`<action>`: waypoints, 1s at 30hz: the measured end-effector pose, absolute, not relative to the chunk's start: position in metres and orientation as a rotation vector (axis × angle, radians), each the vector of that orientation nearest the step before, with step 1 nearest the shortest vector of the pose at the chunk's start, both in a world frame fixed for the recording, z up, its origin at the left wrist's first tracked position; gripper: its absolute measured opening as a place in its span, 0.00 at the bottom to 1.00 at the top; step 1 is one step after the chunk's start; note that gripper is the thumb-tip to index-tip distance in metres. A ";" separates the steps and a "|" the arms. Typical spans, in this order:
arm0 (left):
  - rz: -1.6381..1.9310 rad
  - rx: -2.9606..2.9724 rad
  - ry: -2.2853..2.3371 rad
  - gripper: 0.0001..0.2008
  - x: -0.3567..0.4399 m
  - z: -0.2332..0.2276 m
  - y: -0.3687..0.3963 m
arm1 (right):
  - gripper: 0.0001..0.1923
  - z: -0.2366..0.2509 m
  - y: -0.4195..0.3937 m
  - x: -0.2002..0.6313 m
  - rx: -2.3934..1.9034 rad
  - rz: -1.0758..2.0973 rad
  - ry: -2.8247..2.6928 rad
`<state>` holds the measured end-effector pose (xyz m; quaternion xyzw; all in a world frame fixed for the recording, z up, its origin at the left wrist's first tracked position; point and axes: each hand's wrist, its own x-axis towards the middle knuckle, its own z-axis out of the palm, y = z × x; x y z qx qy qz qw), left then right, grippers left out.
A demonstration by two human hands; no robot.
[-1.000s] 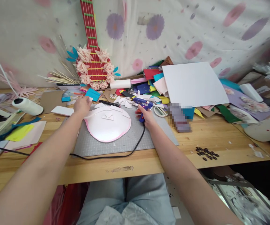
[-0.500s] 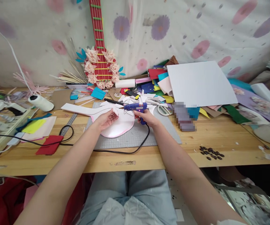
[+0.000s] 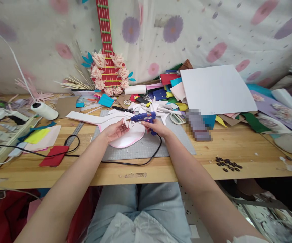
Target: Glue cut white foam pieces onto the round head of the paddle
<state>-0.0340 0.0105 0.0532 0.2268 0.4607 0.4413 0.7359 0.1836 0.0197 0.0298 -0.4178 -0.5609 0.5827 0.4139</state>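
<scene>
Dead centre of the frame, the blue glue gun (image 3: 142, 117) sits in the right hand (image 3: 156, 127) with the grip clamped around its handle, nozzle pointing left at a small white foam piece (image 3: 125, 122). The left hand (image 3: 115, 130) has that piece pinched in a closed grip, just touching the nozzle tip as far as I can tell. Both hands hover over the white oval shape with a pink rim (image 3: 128, 135), which lies on the grey cutting mat (image 3: 146, 148) — the mat's near edge stops short of the table (image 3: 161, 173) edge, leaving a bare strip of wood in front.

The gun's black cord (image 3: 135, 163) loops off the mat's lower edge and runs left across the table. A long white foam strip (image 3: 85, 117) runs left from the oval past the mat's top left corner. Right behind the hands it's a mess of white scraps (image 3: 156, 106), with scissors (image 3: 177, 118) just right of the gun.

Further out: a big white sheet (image 3: 216, 89) leans on a heap of coloured paper at upper right, a red paper guitar (image 3: 107, 60) with pink flowers stands against the backdrop at upper centre, and a white roll (image 3: 44, 110) lies at left. Lower right of the mat is mostly open wood, apart from a little cluster of dark beads (image 3: 228, 164). A red scrap (image 3: 54, 156) lies on the open wood at lower left.
</scene>
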 end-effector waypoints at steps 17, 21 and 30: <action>1.044 0.552 1.004 0.10 -0.052 0.072 0.015 | 0.20 0.030 0.022 0.192 -1.049 1.471 -1.410; 1.176 0.594 1.075 0.08 -0.065 0.084 0.021 | 0.20 0.035 0.022 0.192 -1.070 1.435 -1.281; 1.078 1.241 1.590 0.07 -0.055 0.071 0.039 | 0.21 0.031 0.027 0.194 -1.115 1.409 -1.198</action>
